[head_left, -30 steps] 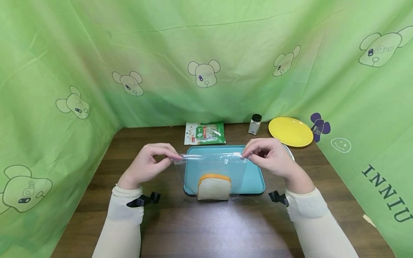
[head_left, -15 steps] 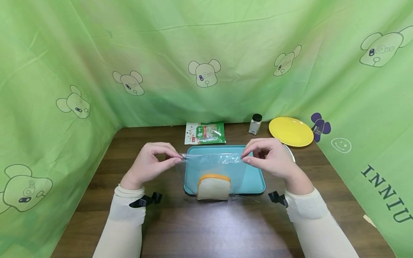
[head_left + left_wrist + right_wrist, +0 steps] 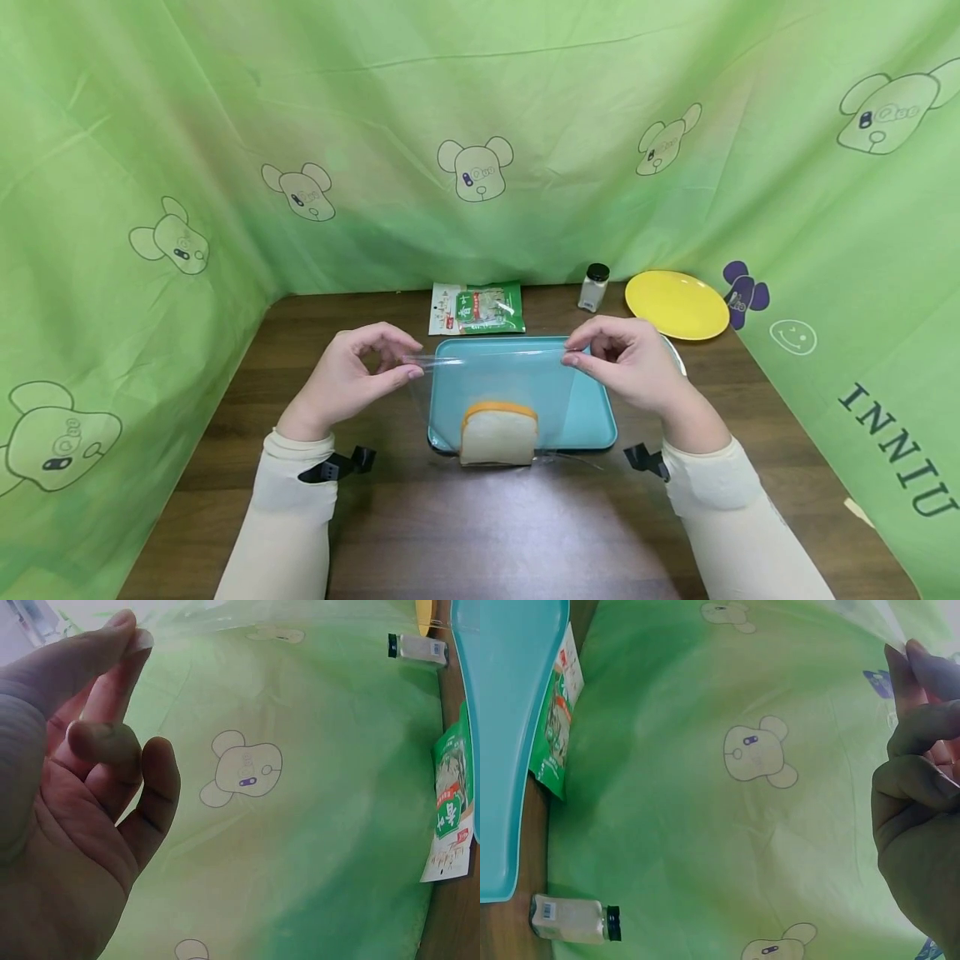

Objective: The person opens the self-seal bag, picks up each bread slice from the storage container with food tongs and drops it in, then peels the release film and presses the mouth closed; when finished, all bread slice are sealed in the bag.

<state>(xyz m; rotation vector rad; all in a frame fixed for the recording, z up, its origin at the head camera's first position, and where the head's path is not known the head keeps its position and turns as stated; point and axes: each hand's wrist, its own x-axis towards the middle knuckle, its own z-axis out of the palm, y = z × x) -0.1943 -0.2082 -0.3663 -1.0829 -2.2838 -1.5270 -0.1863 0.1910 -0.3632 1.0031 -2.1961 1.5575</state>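
A clear plastic bag (image 3: 547, 392) spreads between my two hands, its upper edge stretched from one to the other. Low in the bag sits a slice of bread (image 3: 498, 435), with a white face and an orange crust along its far edge. At the bag's upper left corner is my left hand (image 3: 352, 379), thumb and fingers around the film; in the head view the index tip stands a little off the thumb. My right hand (image 3: 630, 362) pinches the upper right corner between thumb and index finger. Behind the bag lies a turquoise tray (image 3: 596, 421), its near edge beside the bread.
Along the back of the wooden table (image 3: 495, 542) lie a green and white packet (image 3: 477, 308) and a black-capped jar (image 3: 592, 288). A yellow plate (image 3: 677, 305) is at the back right, and a white rim (image 3: 675, 354) shows behind my right hand. Green cloth (image 3: 375, 108) surrounds the table.
The left index finger has lifted from the thumb at the bag's corner. The right hand has risen very slightly, and the bag's upper edge is pulled straighter. The bread stays in place.
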